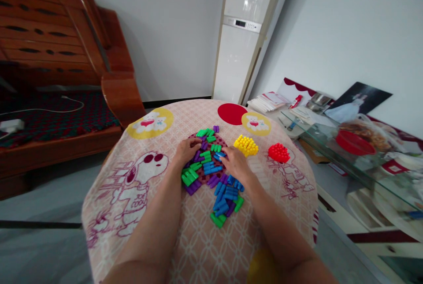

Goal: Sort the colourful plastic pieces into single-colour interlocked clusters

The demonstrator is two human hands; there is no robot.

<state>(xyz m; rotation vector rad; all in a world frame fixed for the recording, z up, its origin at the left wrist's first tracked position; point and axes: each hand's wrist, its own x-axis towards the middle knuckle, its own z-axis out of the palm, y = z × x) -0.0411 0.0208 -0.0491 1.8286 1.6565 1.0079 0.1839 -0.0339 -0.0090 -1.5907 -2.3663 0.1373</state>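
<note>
A pile of toy building blocks lies on the round table, each block looking like a row of joined rods. My left hand (187,151) is at the left side of the pile, fingers curled down beside purple blocks (197,157); what its fingertips hold, if anything, is hidden. On the right, my right hand (235,161) has its fingertips closed on a blue block (219,156). Between the hands lie green blocks (205,157) and more blue blocks (211,168). Closer to me is a cluster of blue, green and purple blocks (230,193).
Yellow pieces (246,145) and red pieces (279,153) form two separate heaps on the right of the patterned tablecloth (205,253). A glass-topped cabinet (330,143) with papers and a red bowl (355,142) stands right. A wooden bench (59,143) is at left.
</note>
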